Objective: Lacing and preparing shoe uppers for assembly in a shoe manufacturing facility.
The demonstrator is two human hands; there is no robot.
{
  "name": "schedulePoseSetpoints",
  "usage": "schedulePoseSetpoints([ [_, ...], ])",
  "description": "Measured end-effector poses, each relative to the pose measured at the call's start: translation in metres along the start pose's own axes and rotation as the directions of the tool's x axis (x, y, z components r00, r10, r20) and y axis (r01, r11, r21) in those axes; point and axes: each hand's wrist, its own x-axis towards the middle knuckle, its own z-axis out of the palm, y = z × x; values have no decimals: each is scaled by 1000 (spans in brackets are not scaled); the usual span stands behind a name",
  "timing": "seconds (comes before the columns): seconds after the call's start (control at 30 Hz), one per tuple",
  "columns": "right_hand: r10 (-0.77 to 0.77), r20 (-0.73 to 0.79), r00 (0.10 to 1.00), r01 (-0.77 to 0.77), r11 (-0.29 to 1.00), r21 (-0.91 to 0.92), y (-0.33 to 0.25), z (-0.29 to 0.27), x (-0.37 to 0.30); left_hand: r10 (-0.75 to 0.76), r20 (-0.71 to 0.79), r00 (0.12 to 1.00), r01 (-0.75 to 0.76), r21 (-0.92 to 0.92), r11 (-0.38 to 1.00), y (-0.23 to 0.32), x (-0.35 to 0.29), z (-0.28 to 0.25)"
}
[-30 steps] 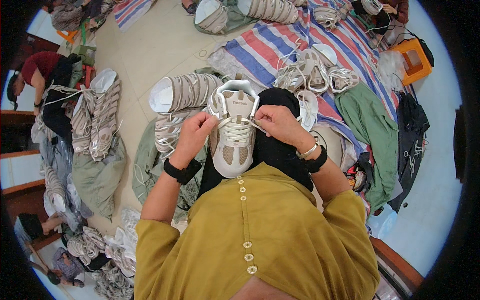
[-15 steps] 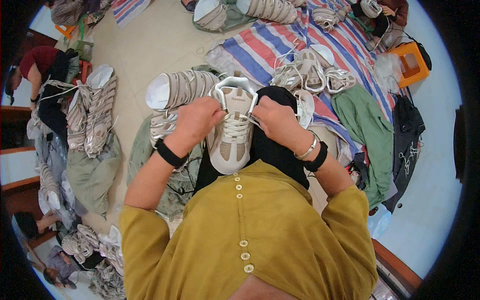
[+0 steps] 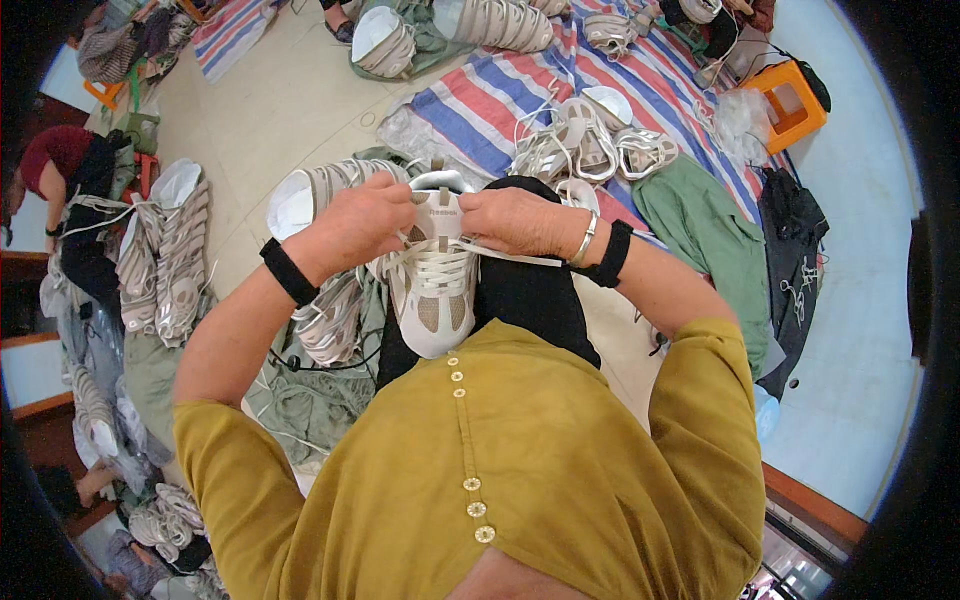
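Observation:
A beige and white sneaker (image 3: 434, 308) rests on my black-trousered lap, toe toward me, with white laces (image 3: 443, 269) threaded across its front. My left hand (image 3: 362, 222) is closed at the left edge of the shoe's opening, fingers pinched. On the opposite edge, my right hand (image 3: 520, 221) is closed too, its fingertips against the upper beside the tongue (image 3: 436, 212). One loose lace end (image 3: 522, 258) stretches out to the right beneath my right hand. My fingers partly cover the collar and top eyelets.
Nested sneakers (image 3: 335, 185) lie beyond my left hand. Several laced uppers (image 3: 585, 140) sit on a striped sheet (image 3: 480, 105) ahead. Green cloth (image 3: 700, 230) and an orange stool (image 3: 790, 103) are at right. A co-worker in dark red (image 3: 62, 160) sits at left beside more stacked shoes (image 3: 182, 260).
Both hands and the sneaker have shifted left in view. My right hand now lies more sideways, with a lace end extended beneath it. My left elbow has swung outward.

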Motion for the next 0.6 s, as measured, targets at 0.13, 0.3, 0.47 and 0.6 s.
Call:
schedulePoseSetpoints([
  [0.13,127,110,986,-145,975,169,7,8,4,81,35,996,-83,54,995,3,6,0],
  [0.3,346,61,936,-349,936,51,-16,6,11,132,-10,991,-129,148,981,3,6,14],
  [0.47,335,-88,938,-332,942,45,-19,20,7,41,-110,993,-66,-240,968,15,7,20],
  [0.6,609,-306,731,-127,563,817,2,-9,8,-138,-158,978,109,-177,978,28,23,39],
])
